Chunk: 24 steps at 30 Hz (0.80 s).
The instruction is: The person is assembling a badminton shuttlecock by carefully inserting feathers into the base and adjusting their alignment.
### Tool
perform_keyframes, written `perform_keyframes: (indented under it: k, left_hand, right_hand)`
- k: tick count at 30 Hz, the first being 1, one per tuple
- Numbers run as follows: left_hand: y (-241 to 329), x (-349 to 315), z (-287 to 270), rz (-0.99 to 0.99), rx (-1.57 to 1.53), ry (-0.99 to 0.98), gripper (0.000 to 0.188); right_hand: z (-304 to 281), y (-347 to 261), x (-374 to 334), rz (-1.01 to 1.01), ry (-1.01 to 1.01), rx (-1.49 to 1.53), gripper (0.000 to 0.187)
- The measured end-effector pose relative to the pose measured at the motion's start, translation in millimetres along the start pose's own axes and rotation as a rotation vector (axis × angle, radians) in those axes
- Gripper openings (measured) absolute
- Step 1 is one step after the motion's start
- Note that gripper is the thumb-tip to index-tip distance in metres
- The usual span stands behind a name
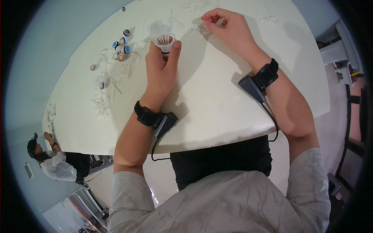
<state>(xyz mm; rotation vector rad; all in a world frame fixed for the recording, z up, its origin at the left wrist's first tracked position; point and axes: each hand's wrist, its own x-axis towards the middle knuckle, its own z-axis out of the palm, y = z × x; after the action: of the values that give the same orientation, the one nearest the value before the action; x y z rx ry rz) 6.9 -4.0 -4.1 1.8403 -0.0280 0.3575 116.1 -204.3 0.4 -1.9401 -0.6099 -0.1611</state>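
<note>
In the head view, the left hand grips a white shuttlecock over the table, base down. The right hand has curled fingers near white scraps; whether it pinches any cannot be told. Corks lie leftward.

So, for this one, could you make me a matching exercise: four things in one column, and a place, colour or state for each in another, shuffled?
Things
1. Shuttlecock
2. Right hand
3. Small round pieces with blue or black bands
4. Co-worker's cap

Places, colours, states
A. Black, near the far left of the picture
B. On the white table, to the left of the left hand
C. Gripped between the left thumb and fingers
D. Fingers curled, to the right of the shuttlecock

Right pairs
1-C, 2-D, 3-B, 4-A
</note>
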Motion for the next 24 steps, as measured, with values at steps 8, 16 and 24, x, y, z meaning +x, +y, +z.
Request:
perform_keyframes:
  k: [8, 16, 24]
  left_hand:
    - [-2.2, 2.0, 0.2, 0.062, 0.008, -0.029, 0.016]
    - [-3.0, 2.5, -2.2, 0.044, 0.011, -0.029, 0.015]
    - [4.4, -3.3, 3.1, -0.032, -0.039, 0.000, 0.019]
  right_hand:
    - [6.7, 19.2, 0.9, -0.334, -0.015, -0.414, 0.014]
    - [5.3, 9.2, 0.7, -0.270, -0.010, -0.271, 0.012]
    - [8.4, -14.1, -12.2, -0.070, 0.018, 0.264, 0.019]
